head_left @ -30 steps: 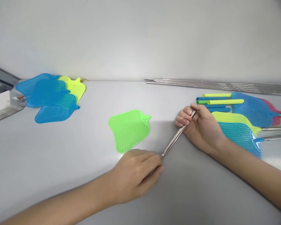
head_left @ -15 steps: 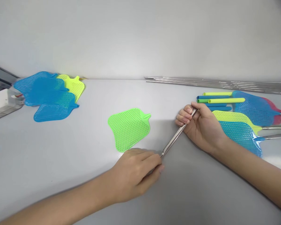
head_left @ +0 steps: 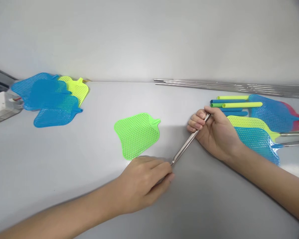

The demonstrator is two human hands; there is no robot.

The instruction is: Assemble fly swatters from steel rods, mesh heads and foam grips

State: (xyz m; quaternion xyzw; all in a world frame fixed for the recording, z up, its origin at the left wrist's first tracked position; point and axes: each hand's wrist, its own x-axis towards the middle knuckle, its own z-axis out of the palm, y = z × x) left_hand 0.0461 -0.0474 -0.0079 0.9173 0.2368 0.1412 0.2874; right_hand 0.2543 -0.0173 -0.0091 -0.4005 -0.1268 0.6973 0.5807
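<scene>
A shiny metal telescopic rod slants between my two hands, its upper end to the right. My right hand is closed around that upper part, palm turned up. Lower down, my left hand pinches the narrow end between thumb and fingers, which hide the tip. Just beyond my left hand, a bright green fly swatter head lies flat on the table, its short socket pointing right. It is apart from the rod.
Blue swatter heads overlap a yellow one at the left, beside a clear box. Metal rods lie along the wall. Coloured tubes and swatters with metal handles, including a blue one, lie at the right.
Both hands keep the same hold on the rod, with barely any movement. The whole view has shifted slightly, and the things on the table stay in place.
</scene>
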